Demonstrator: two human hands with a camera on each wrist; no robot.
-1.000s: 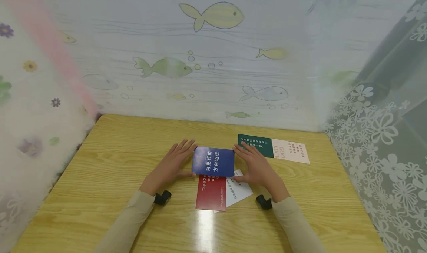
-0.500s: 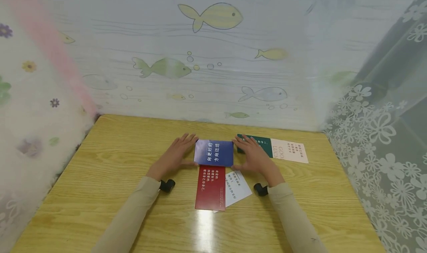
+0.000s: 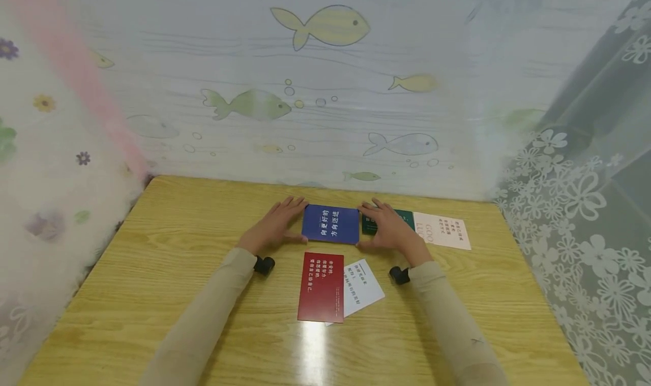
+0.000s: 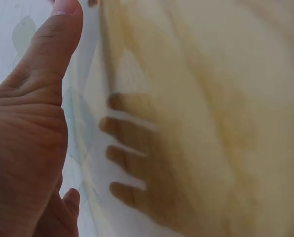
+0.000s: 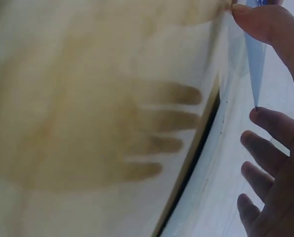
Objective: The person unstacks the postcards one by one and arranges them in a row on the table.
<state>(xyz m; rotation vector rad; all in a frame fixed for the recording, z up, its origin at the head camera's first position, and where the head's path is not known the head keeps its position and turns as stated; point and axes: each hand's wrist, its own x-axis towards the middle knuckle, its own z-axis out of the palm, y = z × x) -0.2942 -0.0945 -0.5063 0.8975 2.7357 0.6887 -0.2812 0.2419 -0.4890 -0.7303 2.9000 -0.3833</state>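
1. Spanning left to right, the blue card's (image 3: 331,224) long axis runs between left hand (image 3: 277,223) and right hand (image 3: 386,226), neither nearer.
2. Each thumb and fingers, spread card-wide, pinch 1 short end.
3. It sits near the table's (image 3: 193,228) far edge, just left of the green card (image 3: 405,219).
4. Sideways writing: 向更好的方向迈进; the pink card (image 3: 450,231) shows "GOO".

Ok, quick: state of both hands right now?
Left hand: holding the left end of the blue printed card.
Right hand: holding its right end.
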